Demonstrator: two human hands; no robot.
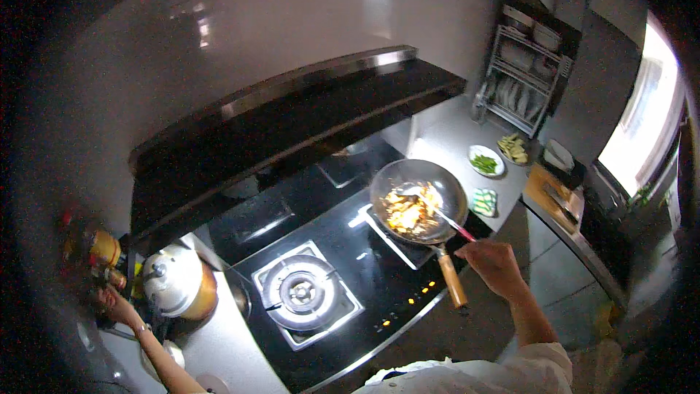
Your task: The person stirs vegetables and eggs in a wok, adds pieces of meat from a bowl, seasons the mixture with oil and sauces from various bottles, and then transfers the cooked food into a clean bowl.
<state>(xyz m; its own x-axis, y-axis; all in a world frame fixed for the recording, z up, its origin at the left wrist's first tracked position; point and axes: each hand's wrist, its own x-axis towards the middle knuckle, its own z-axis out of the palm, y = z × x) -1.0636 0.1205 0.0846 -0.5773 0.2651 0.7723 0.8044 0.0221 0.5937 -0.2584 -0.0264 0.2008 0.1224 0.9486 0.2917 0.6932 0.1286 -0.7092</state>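
My right hand (490,267) is closed around the red handle of a spatula or similar cooking utensil (458,228). Its far end rests among browned, chopped food (413,208) in a wok (450,188) on the right burner. The wok's wooden handle (451,280) points toward me, just left of my right hand, and is not held. At the dim far left, my left hand (116,308) reaches in among jars and bottles (115,278), beside a lidded pot (174,283). What its fingers touch is too dark and blurred to tell.
The left gas burner (301,291) bears no pan. Right of the wok stand a plate of green vegetables (485,162), a bowl of pale pieces (513,150) and a green-and-white packet or cloth (484,202). A knife lies on a cutting board (547,191). A range hood (295,120) overhangs the stove's back.
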